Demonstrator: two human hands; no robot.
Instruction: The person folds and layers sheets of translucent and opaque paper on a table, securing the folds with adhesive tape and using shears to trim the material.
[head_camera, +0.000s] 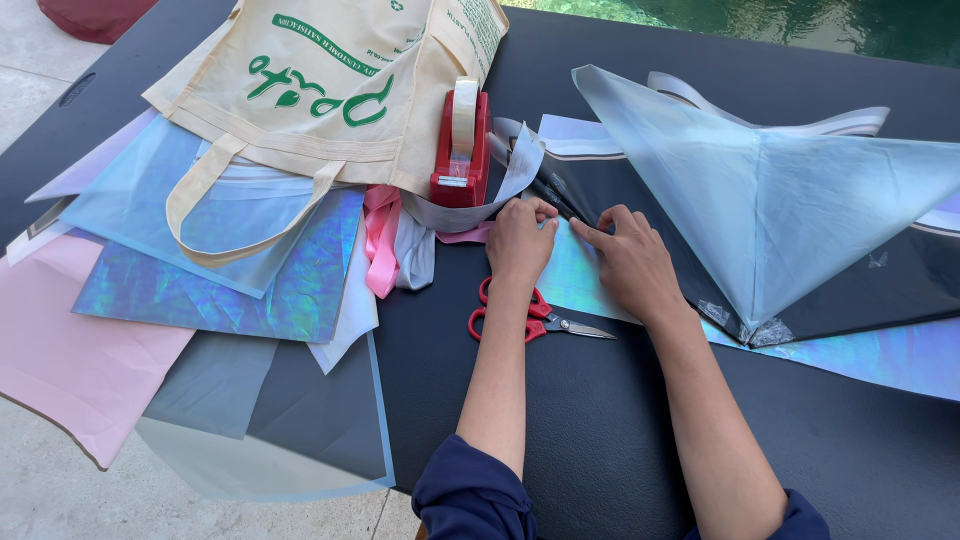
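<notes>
My left hand (518, 240) and my right hand (630, 258) lie close together, pressing down on an iridescent wrapping sheet (575, 280) on the dark table (600, 420). The right index finger points toward the left hand along the sheet's upper edge. A frosted pale-blue sheet folded into a cone shape (780, 200) stands just right of my right hand. Red-handled scissors (530, 315) lie shut on the table under my left wrist. A red tape dispenser (462, 150) with a roll of clear tape stands just beyond my left hand.
A cream tote bag (330, 90) with green print lies at the back left on a pile of holographic (220, 285), pale blue, pink (80, 350) and clear sheets. Pink ribbon (382, 245) hangs beside the dispenser. Water shows beyond the table's far edge.
</notes>
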